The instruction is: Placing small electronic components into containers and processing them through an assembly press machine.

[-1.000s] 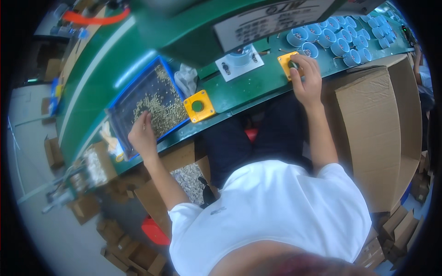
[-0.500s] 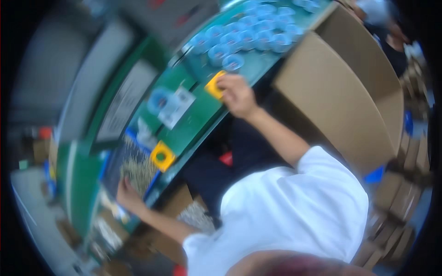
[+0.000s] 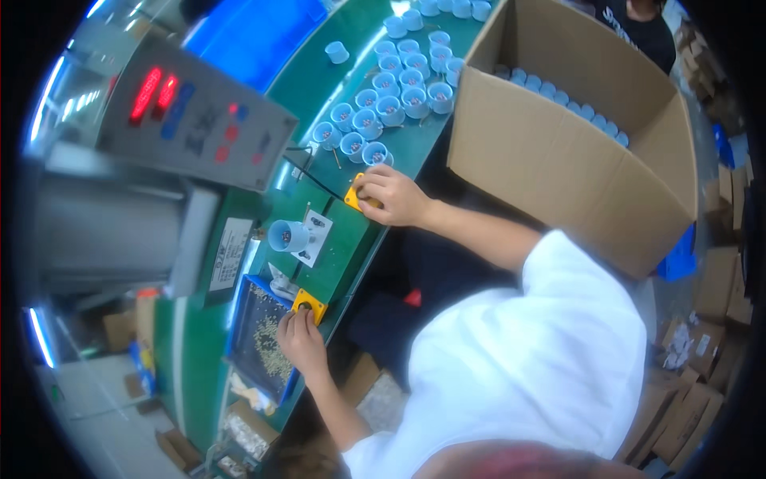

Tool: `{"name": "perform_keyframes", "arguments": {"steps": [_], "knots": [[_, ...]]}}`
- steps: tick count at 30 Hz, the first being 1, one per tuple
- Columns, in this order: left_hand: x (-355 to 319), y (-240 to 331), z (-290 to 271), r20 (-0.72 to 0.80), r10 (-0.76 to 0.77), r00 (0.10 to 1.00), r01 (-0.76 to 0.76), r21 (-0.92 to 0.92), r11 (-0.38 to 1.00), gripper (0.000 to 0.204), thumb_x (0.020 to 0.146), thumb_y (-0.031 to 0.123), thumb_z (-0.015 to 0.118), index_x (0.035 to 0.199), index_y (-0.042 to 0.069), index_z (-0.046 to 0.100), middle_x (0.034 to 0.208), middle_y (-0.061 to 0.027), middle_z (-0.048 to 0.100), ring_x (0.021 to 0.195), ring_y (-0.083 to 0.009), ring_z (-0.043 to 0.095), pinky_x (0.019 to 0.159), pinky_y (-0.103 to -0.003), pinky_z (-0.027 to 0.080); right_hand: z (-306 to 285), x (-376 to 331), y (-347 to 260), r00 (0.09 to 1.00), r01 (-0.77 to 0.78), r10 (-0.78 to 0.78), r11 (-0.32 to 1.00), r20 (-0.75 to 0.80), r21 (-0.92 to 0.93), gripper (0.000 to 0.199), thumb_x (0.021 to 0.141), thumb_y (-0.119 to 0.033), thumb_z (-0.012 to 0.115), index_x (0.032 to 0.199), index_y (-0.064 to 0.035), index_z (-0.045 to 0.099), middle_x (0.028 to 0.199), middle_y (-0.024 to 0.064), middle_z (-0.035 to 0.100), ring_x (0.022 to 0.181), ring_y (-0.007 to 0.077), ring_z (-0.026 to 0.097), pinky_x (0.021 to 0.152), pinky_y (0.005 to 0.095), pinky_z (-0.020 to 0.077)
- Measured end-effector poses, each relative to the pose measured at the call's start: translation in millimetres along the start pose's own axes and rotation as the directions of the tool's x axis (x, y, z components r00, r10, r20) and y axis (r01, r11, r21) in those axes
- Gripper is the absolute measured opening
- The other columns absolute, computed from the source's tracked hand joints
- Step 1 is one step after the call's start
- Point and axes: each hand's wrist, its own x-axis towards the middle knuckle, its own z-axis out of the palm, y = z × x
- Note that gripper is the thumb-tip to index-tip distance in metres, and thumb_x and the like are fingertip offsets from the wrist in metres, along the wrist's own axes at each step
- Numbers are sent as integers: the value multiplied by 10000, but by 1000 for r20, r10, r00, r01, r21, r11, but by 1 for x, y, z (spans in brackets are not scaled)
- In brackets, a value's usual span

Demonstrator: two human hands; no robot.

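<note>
My left hand (image 3: 302, 342) reaches over the near yellow button box (image 3: 313, 305), its fingers stretched onto the dark round button and holding nothing. Farther along the green bench, my right hand (image 3: 392, 196) is closed over a second yellow button box (image 3: 353, 195), with the fingers bent across its top. Between the two boxes a light-blue cup (image 3: 286, 236) lies sideways against a metal fixture plate (image 3: 317, 239). A thin rod sticks out from the cup, and small pieces show inside it. The button under my right hand is mostly hidden.
Several light-blue cups (image 3: 388, 110) stand on the far bench. A large open carton (image 3: 558, 152) with rows of cups is at right. Beside my left hand lies a blue-edged tray (image 3: 271, 343) of small pale pieces. A grey control box (image 3: 195, 112) with red digits overhangs the left.
My left hand has moved from above the tray of small pieces onto the near yellow button box. My right hand stays at the far one. The view has shifted and become sharper.
</note>
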Motion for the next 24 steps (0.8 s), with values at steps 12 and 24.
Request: {"name": "perform_keyframes", "arguments": {"steps": [12, 24], "knots": [[33, 4, 52, -85, -756, 649, 607, -542, 581, 331, 1040, 231, 670, 1123, -87, 716, 1103, -176, 753, 1001, -230, 708, 856, -329, 561, 17, 24, 5, 999, -40, 42, 998, 22, -52, 160, 799, -254, 703, 782, -103, 651, 880, 52, 582, 904, 230, 593, 766, 384, 501], [50, 24, 57, -304, -661, 686, 659, -127, 742, 364, 1019, 257, 688, 1145, -82, 728, 1063, -220, 761, 941, -320, 720, 880, -402, 555, 18, 26, 14, 995, -87, 81, 991, 62, 98, 229, 796, -312, 732, 753, -108, 638, 895, 52, 575, 926, 245, 581, 813, 389, 488]]}}
